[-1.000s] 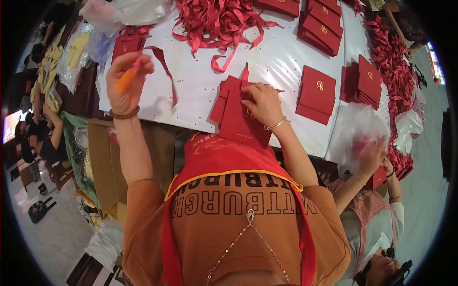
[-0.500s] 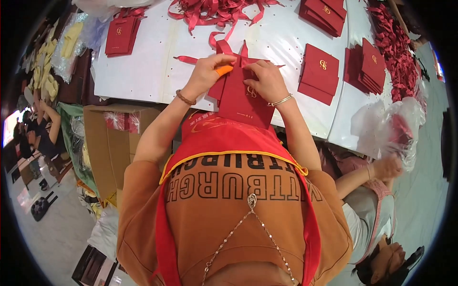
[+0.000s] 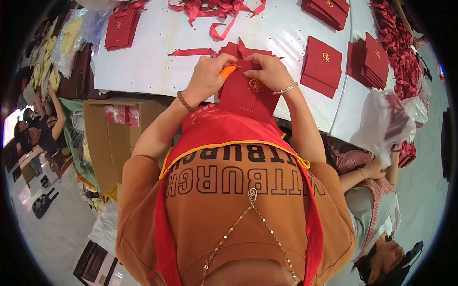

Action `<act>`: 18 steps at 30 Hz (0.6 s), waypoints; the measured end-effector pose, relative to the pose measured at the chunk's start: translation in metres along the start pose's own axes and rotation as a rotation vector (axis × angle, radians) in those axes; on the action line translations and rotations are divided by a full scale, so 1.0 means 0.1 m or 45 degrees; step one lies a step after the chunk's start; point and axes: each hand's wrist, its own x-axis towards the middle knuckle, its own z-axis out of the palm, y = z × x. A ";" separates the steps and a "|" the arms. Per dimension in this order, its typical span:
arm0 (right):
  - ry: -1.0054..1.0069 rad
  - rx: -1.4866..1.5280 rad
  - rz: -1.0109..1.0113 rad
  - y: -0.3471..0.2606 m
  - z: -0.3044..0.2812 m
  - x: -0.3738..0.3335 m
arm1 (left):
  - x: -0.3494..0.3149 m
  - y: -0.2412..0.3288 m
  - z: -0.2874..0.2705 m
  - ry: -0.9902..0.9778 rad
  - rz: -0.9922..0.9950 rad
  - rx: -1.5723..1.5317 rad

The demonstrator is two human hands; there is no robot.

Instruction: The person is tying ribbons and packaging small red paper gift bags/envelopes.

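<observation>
A flat red paper bag [image 3: 245, 101] with a gold emblem lies against the table's near edge, its lower part over my red apron [image 3: 210, 125]. My left hand [image 3: 209, 76], wearing an orange finger cover, pinches a bit of red ribbon at the bag's upper part. The thumb of my right hand [image 3: 272, 74] rests on the bag's front, while its curled fingers grip the top edge. More red card shows behind this bag. A length of red ribbon [image 3: 193, 52] extends left from it, and another ribbon tip stands up above the top edge.
Red bags lie in stacks at the left [image 3: 121, 29] and right [image 3: 322, 62] of the white table [image 3: 152, 62]. Loose red ribbons [image 3: 212, 9] pile at the far side. A cardboard box [image 3: 102, 152] stands below left. At right, a co-worker's hands [image 3: 374, 169] handle a clear plastic bag [image 3: 384, 119].
The upright ribbon above my left hand is now down at the bag, its end pinched. My right hand has shifted slightly. The co-worker's plastic bag has moved.
</observation>
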 end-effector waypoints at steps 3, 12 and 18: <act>-0.037 0.034 0.053 0.05 0.03 0.02 | -0.02 -0.06 0.08 -0.039 -0.073 -0.083; -0.042 0.150 0.078 0.06 0.05 0.00 | 0.00 0.03 0.09 0.085 -0.119 -0.193; -0.099 0.114 0.100 0.04 0.04 0.01 | 0.00 0.06 0.12 -0.022 -0.192 -0.173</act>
